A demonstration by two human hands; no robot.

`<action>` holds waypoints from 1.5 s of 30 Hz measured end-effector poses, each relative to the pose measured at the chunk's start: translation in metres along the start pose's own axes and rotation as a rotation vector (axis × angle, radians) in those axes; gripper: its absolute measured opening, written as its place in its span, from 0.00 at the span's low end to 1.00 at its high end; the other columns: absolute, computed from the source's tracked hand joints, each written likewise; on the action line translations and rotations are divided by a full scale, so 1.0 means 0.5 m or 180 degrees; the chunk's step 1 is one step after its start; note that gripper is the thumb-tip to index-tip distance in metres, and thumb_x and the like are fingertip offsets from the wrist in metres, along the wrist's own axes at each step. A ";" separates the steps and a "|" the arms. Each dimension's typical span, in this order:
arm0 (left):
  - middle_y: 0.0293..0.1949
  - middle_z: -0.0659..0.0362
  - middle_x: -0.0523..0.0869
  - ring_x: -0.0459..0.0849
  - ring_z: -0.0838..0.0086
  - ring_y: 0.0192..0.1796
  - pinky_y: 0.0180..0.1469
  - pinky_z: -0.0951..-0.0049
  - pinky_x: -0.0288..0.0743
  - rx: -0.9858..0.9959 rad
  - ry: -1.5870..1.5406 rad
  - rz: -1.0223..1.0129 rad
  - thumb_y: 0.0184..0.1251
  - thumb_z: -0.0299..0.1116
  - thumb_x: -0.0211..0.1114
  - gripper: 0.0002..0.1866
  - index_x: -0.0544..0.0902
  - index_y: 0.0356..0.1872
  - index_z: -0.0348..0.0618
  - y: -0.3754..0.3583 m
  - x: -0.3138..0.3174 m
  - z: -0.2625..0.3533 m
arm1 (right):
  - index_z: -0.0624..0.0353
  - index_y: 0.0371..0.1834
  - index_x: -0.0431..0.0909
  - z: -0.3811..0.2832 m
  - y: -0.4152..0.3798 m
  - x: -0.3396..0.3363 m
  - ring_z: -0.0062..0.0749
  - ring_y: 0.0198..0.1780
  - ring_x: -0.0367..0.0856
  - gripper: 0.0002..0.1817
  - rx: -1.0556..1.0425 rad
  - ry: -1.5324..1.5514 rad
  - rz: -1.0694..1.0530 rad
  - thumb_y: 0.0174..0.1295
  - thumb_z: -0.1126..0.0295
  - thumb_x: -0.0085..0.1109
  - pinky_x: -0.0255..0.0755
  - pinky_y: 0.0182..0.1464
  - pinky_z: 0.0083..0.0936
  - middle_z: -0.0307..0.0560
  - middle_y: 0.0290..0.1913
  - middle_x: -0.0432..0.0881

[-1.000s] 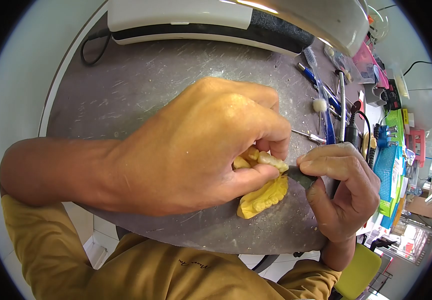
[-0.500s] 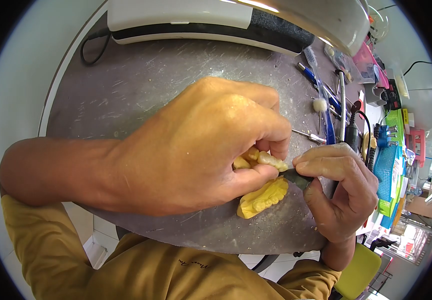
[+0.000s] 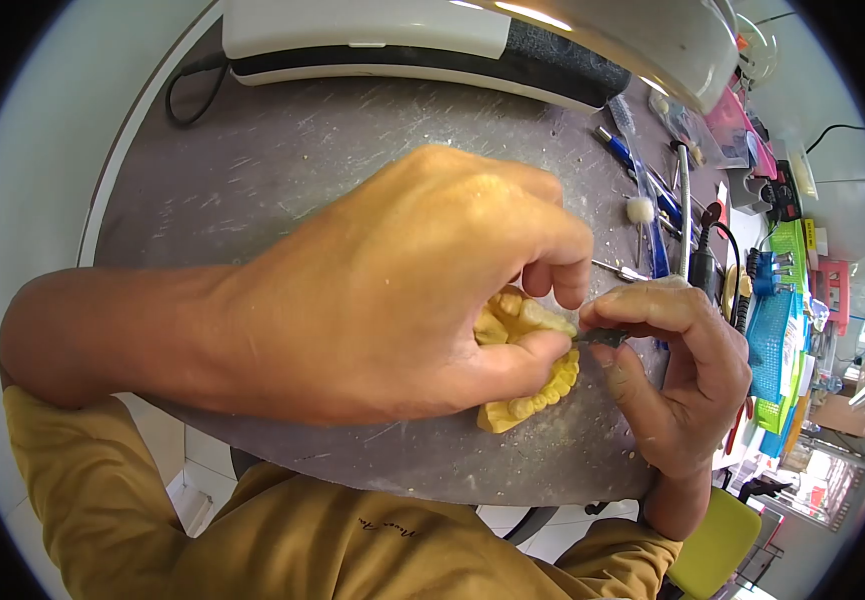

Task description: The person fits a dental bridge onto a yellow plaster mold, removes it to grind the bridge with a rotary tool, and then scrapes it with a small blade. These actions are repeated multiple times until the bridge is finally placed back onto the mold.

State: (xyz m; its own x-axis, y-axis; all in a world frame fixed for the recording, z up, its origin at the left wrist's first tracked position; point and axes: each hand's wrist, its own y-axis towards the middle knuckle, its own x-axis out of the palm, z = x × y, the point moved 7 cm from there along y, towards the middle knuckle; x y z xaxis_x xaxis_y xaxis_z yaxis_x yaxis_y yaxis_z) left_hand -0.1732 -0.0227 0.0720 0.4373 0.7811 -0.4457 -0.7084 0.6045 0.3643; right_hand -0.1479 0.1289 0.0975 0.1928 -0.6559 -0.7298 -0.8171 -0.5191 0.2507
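Note:
My left hand [image 3: 423, 290] is closed on a yellow dental model [image 3: 521, 312], whose row of teeth shows between thumb and fingers. A second yellow dental model [image 3: 528, 405] lies on the table just below my left thumb, partly covered by it. On the right, my right hand [image 3: 668, 365] pinches a small dark thin piece [image 3: 608, 337] between thumb and fingers. The tip of this piece reaches the edge of the held model, beside my left thumb.
A white and black device [image 3: 373, 50] stands at the back of the grey table [image 3: 253, 190]. Pens [image 3: 618, 145], a brush [image 3: 641, 210] and a metal tool [image 3: 621, 270] lie at the right, near a cable and a blue basket [image 3: 773, 340].
The dark piece has turned and now looks narrower. My left hand has shifted slightly right, showing more of the held model and covering more of the lower one.

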 end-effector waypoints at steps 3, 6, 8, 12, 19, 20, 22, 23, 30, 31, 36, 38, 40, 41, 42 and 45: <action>0.33 0.61 0.82 0.80 0.76 0.34 0.33 0.76 0.71 -0.0371 -0.0112 -0.0201 0.54 0.25 0.67 0.06 0.84 0.35 0.40 0.003 -0.006 -0.007 | 0.72 0.42 0.80 0.005 -0.001 0.006 0.33 0.42 0.85 0.13 0.0169 0.0217 -0.0130 0.50 0.84 0.62 0.79 0.46 0.24 0.53 0.40 0.84; 0.31 0.63 0.82 0.78 0.78 0.32 0.31 0.77 0.67 -0.0369 -0.0275 -0.0204 0.57 0.27 0.66 0.04 0.83 0.32 0.40 0.004 -0.003 -0.013 | 0.68 0.41 0.83 0.007 0.000 0.007 0.32 0.38 0.88 0.13 0.0252 0.0466 0.0150 0.49 0.85 0.67 0.81 0.42 0.23 0.50 0.38 0.87; 0.30 0.63 0.81 0.77 0.78 0.32 0.31 0.77 0.66 -0.0442 -0.0258 -0.0261 0.57 0.27 0.66 0.03 0.83 0.32 0.40 0.005 -0.003 -0.013 | 0.69 0.41 0.83 0.006 0.000 0.009 0.32 0.40 0.88 0.13 0.0306 0.0499 0.0076 0.51 0.84 0.67 0.83 0.43 0.23 0.50 0.39 0.86; 0.28 0.64 0.80 0.75 0.78 0.31 0.32 0.76 0.65 -0.0559 -0.0190 -0.0355 0.58 0.27 0.66 0.03 0.82 0.31 0.40 0.004 -0.002 -0.012 | 0.69 0.43 0.82 0.006 -0.002 0.012 0.31 0.41 0.88 0.13 0.0358 0.0586 0.0008 0.53 0.84 0.66 0.83 0.44 0.23 0.50 0.41 0.86; 0.28 0.64 0.79 0.75 0.79 0.32 0.32 0.75 0.65 -0.0416 -0.0091 -0.0310 0.59 0.28 0.67 0.04 0.82 0.31 0.40 0.004 0.001 -0.015 | 0.71 0.50 0.77 0.033 -0.012 0.026 0.27 0.46 0.82 0.17 0.1013 0.1088 -0.0201 0.60 0.75 0.68 0.74 0.52 0.22 0.47 0.45 0.81; 0.28 0.62 0.79 0.76 0.77 0.31 0.32 0.75 0.66 -0.0369 -0.0058 -0.0296 0.58 0.27 0.68 0.04 0.82 0.31 0.39 0.005 0.000 -0.014 | 0.71 0.50 0.77 0.032 -0.010 0.026 0.26 0.46 0.82 0.17 0.0939 0.1117 -0.0189 0.61 0.75 0.67 0.74 0.52 0.22 0.46 0.45 0.82; 0.22 0.47 0.81 0.82 0.61 0.27 0.35 0.67 0.75 -0.0123 -0.0185 -0.0098 0.53 0.27 0.65 0.08 0.80 0.25 0.29 -0.001 -0.019 0.003 | 0.70 0.50 0.77 0.028 -0.010 0.026 0.25 0.46 0.81 0.16 0.0894 0.1137 -0.0195 0.62 0.76 0.66 0.73 0.52 0.22 0.46 0.45 0.82; 0.22 0.47 0.81 0.82 0.61 0.27 0.35 0.66 0.75 -0.0111 -0.0129 -0.0119 0.53 0.27 0.65 0.08 0.80 0.25 0.29 0.003 -0.019 0.001 | 0.70 0.50 0.77 0.029 -0.010 0.027 0.25 0.46 0.81 0.16 0.0902 0.1146 -0.0199 0.62 0.76 0.66 0.73 0.52 0.22 0.46 0.45 0.82; 0.23 0.47 0.81 0.82 0.61 0.28 0.35 0.66 0.75 -0.0024 -0.0077 -0.0139 0.53 0.27 0.65 0.08 0.80 0.25 0.29 0.004 -0.014 -0.001 | 0.69 0.51 0.77 0.024 -0.009 0.024 0.24 0.46 0.81 0.14 0.0702 0.1017 -0.0156 0.64 0.77 0.64 0.73 0.53 0.20 0.45 0.45 0.82; 0.23 0.47 0.81 0.82 0.61 0.28 0.35 0.66 0.75 -0.0005 -0.0060 -0.0134 0.53 0.27 0.65 0.08 0.80 0.25 0.30 0.004 -0.014 -0.002 | 0.69 0.50 0.77 0.025 -0.009 0.023 0.23 0.46 0.81 0.13 0.0720 0.0976 -0.0181 0.64 0.77 0.63 0.73 0.53 0.20 0.45 0.45 0.82; 0.23 0.47 0.81 0.82 0.60 0.28 0.35 0.66 0.75 0.0092 -0.0063 -0.0076 0.53 0.27 0.65 0.08 0.80 0.24 0.30 0.002 -0.008 -0.005 | 0.69 0.48 0.78 0.026 -0.010 0.025 0.23 0.46 0.81 0.11 0.0813 0.0986 -0.0102 0.64 0.78 0.62 0.72 0.53 0.19 0.44 0.45 0.82; 0.23 0.47 0.81 0.82 0.60 0.28 0.35 0.66 0.75 0.0133 -0.0065 -0.0049 0.53 0.27 0.65 0.08 0.80 0.24 0.30 0.001 -0.007 -0.005 | 0.69 0.46 0.78 0.025 -0.010 0.024 0.23 0.46 0.81 0.09 0.0796 0.0994 -0.0051 0.64 0.80 0.61 0.72 0.52 0.19 0.44 0.44 0.82; 0.23 0.47 0.81 0.82 0.60 0.28 0.35 0.66 0.75 0.0153 -0.0067 -0.0029 0.53 0.27 0.65 0.08 0.80 0.24 0.30 0.002 -0.005 -0.006 | 0.69 0.46 0.78 0.025 -0.009 0.022 0.23 0.45 0.81 0.09 0.0746 0.0910 -0.0115 0.64 0.81 0.60 0.72 0.52 0.19 0.44 0.43 0.82; 0.23 0.47 0.82 0.82 0.60 0.28 0.35 0.66 0.75 0.0169 -0.0061 -0.0009 0.53 0.27 0.65 0.08 0.80 0.24 0.30 0.000 -0.004 -0.006 | 0.70 0.46 0.78 0.024 -0.008 0.021 0.23 0.45 0.81 0.08 0.0678 0.0822 -0.0169 0.64 0.82 0.60 0.72 0.51 0.19 0.44 0.43 0.81; 0.23 0.47 0.82 0.82 0.60 0.28 0.35 0.66 0.75 0.0191 -0.0061 0.0005 0.53 0.27 0.65 0.08 0.80 0.24 0.30 0.000 -0.003 -0.005 | 0.70 0.46 0.78 0.025 -0.009 0.021 0.23 0.45 0.81 0.08 0.0673 0.0821 -0.0177 0.64 0.82 0.60 0.72 0.51 0.19 0.44 0.43 0.81; 0.23 0.47 0.82 0.82 0.60 0.28 0.35 0.66 0.75 0.0221 -0.0068 0.0036 0.53 0.27 0.65 0.08 0.80 0.24 0.30 0.001 -0.001 -0.006 | 0.70 0.46 0.78 0.020 -0.010 0.021 0.23 0.45 0.81 0.08 0.0533 0.0736 -0.0193 0.64 0.82 0.59 0.72 0.51 0.19 0.45 0.44 0.81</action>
State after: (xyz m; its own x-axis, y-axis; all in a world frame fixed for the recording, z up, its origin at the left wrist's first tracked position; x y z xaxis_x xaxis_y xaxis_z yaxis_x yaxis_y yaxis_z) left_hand -0.1752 -0.0232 0.0700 0.4417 0.7907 -0.4238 -0.6736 0.6043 0.4255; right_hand -0.1474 0.1299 0.0824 0.3470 -0.7439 -0.5711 -0.8749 -0.4762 0.0887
